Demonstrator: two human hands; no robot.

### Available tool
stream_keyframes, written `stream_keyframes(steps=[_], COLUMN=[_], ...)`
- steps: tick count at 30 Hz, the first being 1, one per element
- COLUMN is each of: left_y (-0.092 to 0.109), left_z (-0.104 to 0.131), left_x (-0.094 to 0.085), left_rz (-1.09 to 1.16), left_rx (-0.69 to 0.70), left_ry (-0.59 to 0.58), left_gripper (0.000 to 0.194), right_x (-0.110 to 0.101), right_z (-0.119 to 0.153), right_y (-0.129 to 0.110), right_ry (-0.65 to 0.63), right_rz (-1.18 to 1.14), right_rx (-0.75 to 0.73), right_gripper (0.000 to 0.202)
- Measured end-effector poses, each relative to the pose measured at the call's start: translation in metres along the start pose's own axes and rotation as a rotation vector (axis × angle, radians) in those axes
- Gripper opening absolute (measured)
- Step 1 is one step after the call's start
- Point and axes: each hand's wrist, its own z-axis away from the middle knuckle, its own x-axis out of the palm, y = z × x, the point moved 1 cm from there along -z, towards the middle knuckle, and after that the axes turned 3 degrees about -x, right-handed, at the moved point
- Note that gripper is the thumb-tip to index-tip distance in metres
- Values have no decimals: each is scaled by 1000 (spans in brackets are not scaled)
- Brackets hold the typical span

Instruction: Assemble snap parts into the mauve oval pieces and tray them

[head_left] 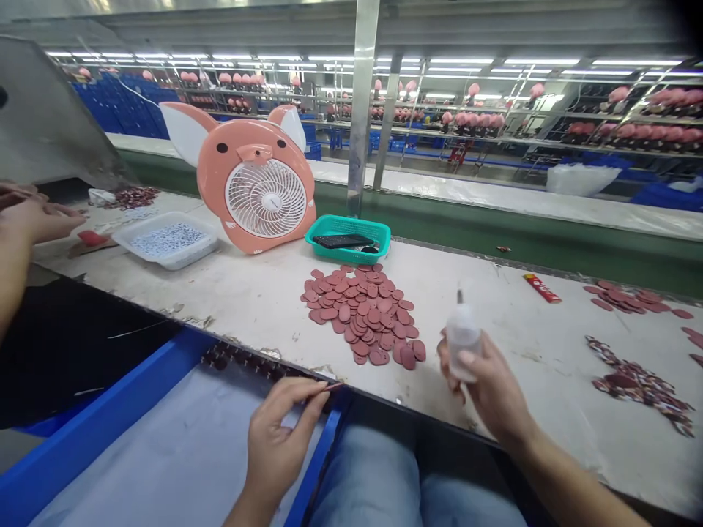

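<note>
My left hand (277,439) pinches a thin reddish-brown oval piece (334,386) edge-on between thumb and fingertips, above the table's front edge. A translucent white squeeze bottle (464,333) with a narrow dark tip is gripped in my right hand (491,388), its tip pointing up. The bottle looks slightly blurred. Between and beyond the hands lies a pile of similar reddish-brown oval pieces (365,311), some with small holes. The far sides of my right fingers are partly hidden behind the bottle.
Behind the pile stand a teal basket (348,258) holding a dark phone-like object and a pink animal-shaped fan (266,194). A white tray (170,252) of small pieces and another person's hands (38,212) are left. A blue crate (99,432) sits below; brown-white pieces (640,384) lie right.
</note>
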Motion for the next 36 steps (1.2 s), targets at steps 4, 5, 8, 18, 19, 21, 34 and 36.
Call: stream_keyframes(steps=[4, 5, 8, 18, 19, 21, 34, 36], left_y=[44, 54, 66, 20, 18, 16, 55, 64], left_z=[28, 33, 43, 73, 77, 84, 66, 62], left_x=[21, 24, 28, 50, 54, 59, 39, 39], left_rz=[614, 698, 820, 1162, 1194, 1279, 1577, 1511], left_rx=[-564, -629, -685, -925, -922, -910, -971, -973], left_ry=[80, 80, 39, -797, -799, -784, -163, -102], left_gripper=[17, 21, 29, 42, 41, 41, 30, 30], right_x=[45, 54, 68, 48, 48, 45, -6, 3], right_z=[47, 54, 65, 64, 66, 70, 75, 85], right_y=[-16, -19, -24, -39, -39, -36, -30, -27], right_ry=[-204, -246, -298, -778, -791, -761, 197, 224], right_rz=[-190, -264, -440, -254, -309, -422, -456, -598], right_rx=[115, 162, 297, 196, 223, 276, 372, 384], right_gripper=[44, 45, 46, 29, 32, 45, 62, 67])
